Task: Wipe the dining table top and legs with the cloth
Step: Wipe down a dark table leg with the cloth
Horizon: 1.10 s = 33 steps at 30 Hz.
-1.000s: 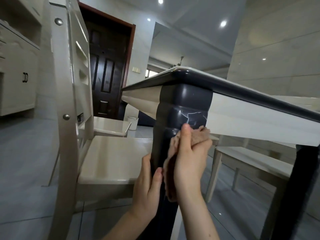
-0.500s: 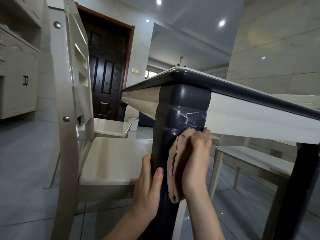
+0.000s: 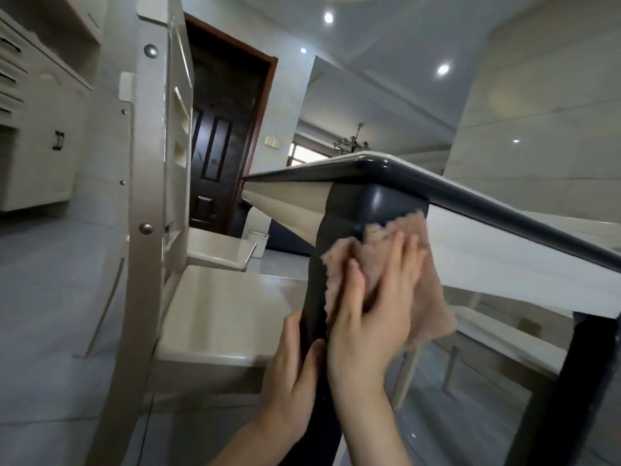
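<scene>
I see the dining table from low down: its dark-edged top (image 3: 470,193) runs off to the right, and a dark glossy corner leg (image 3: 349,210) stands in front of me. A pinkish-brown cloth (image 3: 433,297) is spread flat against the upper leg and hangs off its right side. My right hand (image 3: 373,311) presses the cloth to the leg with fingers spread. My left hand (image 3: 292,378) holds the leg lower down, on its left side, thumb across the front. A second dark leg (image 3: 564,391) stands at the right edge.
A cream chair (image 3: 148,230) stands close on the left, its seat (image 3: 228,314) touching the leg area. Another cream seat (image 3: 218,250) sits behind it, and a bench (image 3: 504,341) lies under the table. A dark door (image 3: 218,146) and cabinets (image 3: 37,153) stand beyond on grey tile floor.
The cloth, bunched against the leg before, is now spread open and my right hand lies flat on it, higher up the leg. My left hand keeps its grip. The view has tilted.
</scene>
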Available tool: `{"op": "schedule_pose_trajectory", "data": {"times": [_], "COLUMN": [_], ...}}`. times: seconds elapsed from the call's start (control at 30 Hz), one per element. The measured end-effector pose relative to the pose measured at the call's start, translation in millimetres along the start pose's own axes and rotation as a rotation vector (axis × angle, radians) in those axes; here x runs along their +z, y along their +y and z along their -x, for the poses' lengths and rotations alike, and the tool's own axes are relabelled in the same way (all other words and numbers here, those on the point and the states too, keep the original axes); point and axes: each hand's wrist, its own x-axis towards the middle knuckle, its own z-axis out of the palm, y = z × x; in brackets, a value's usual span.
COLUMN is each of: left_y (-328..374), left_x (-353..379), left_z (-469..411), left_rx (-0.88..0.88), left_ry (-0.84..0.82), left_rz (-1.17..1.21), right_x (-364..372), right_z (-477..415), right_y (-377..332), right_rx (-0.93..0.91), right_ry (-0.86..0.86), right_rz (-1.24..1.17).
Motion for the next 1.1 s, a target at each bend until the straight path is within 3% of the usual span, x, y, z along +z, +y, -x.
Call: {"op": "schedule_pose_trajectory", "data": {"times": [0.17,0.33,0.5,0.7,0.87,1.0,1.1], "left_y": [6,15,5,4,2,4,3], "left_x": [2,0,1,-1,1,-2,-2], "left_z": [2,3,2,2,2,3,3], "left_rx": [-0.013,0.045,0.01,0.027,0.023,0.014,0.013], "left_ry": [-0.003,-0.011,0.018,-0.006,0.013,-0.012,-0.017], "left_rz": [0.038,0.021,-0.028,-0.026,-0.045,-0.041,-0.043], "right_x": [6,-20,-10,-43,-19,-26,-22], "right_z": [-28,38,-18,2,-49,-47,-34], "right_y": [8,39,17,44,10,28,40], "right_rx": [-0.194,-0.319,-0.427,-0.573,-0.695,-0.688,-0.479], "right_ry": [-0.076,-0.235,-0.293,-0.496,-0.567,-0.465,-0.238], "right_rz": [0.147,0.161,0.219,0.27,0.287,0.131,-0.047]}}
